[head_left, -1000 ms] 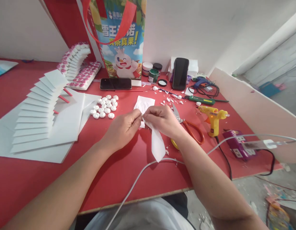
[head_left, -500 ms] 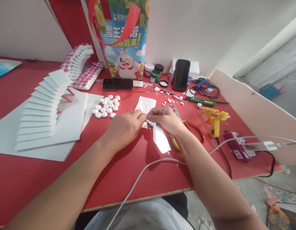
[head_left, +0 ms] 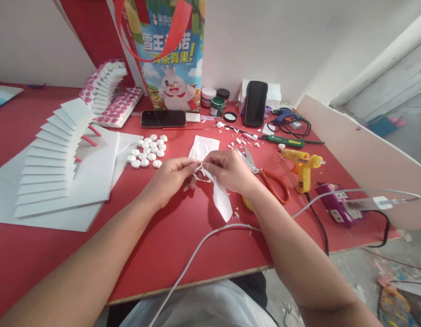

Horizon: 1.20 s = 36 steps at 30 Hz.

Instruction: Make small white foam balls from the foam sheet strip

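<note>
A strip of white tissue paper (head_left: 222,200) hangs from the fingers of my right hand (head_left: 225,170), its loose end pointing toward me. My left hand (head_left: 176,177) pinches the strip's other end, which looks twisted between the two hands. The fingertips of both hands nearly meet. Just behind them a flat sheet of white tissue (head_left: 204,146) lies on the red table (head_left: 169,254). To the left of my left hand is a cluster of several small white rolled rosettes (head_left: 151,149).
Scissors (head_left: 278,184) with orange handles and a yellow glue gun (head_left: 303,170) lie on the right. White fan-like stacked panels (head_left: 50,159) stand on the left. A grey cable (head_left: 210,236) crosses in front. At the back are a phone (head_left: 163,119) and a paper bag (head_left: 172,59).
My left hand has turned so its thumb and fingertips show, still at the tissue. The tissue's loose end has swung slightly left. The whole view has shifted a little.
</note>
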Each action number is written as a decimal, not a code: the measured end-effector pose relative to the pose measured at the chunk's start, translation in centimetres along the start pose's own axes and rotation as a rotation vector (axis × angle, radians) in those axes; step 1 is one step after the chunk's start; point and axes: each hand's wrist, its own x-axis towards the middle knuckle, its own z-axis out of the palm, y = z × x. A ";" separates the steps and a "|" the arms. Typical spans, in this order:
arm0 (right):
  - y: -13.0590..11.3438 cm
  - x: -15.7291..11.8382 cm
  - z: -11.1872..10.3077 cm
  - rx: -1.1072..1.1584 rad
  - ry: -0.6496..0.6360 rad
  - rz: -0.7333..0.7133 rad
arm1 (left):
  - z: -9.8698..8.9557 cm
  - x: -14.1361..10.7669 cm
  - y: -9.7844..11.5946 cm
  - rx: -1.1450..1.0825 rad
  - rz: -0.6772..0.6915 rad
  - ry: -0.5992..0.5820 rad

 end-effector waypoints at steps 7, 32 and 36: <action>0.0 -0.1 -0.2 0.087 -0.030 -0.016 | 0.3 0.2 0.0 -0.287 -0.052 0.001; -0.1 0.6 0.0 0.942 -0.244 0.441 | 0.3 -0.6 0.3 0.270 0.303 0.315; -0.3 0.5 0.4 0.972 -0.177 0.430 | 0.2 -0.3 0.0 0.237 0.280 0.325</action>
